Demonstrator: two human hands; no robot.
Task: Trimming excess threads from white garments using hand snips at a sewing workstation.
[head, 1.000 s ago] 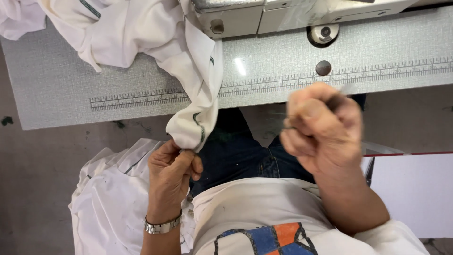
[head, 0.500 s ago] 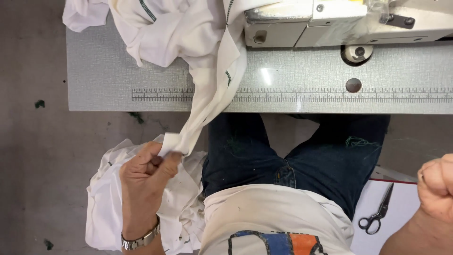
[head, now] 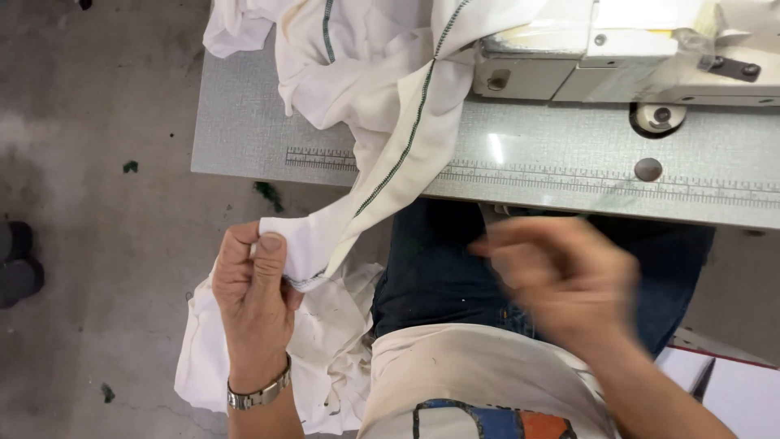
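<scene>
My left hand, with a metal watch on the wrist, pinches the end of a white garment between thumb and fingers, below the table's front edge. The garment has a dark stitched seam and runs up from my hand onto the grey sewing table, where it lies bunched beside the white sewing machine. My right hand is blurred with motion above my lap in dark jeans. Its fingers are spread and nothing shows in it.
More white cloth is heaped on the floor at my left side. A printed ruler strip runs along the table's front edge. A white surface with a dark handle tip lies at lower right. Dark shoes are at far left.
My right hand, earlier a fist at lower right beside scissors, has swung left over my lap with fingers spread. My left hand still pinches the garment end. The camera has shifted left.
</scene>
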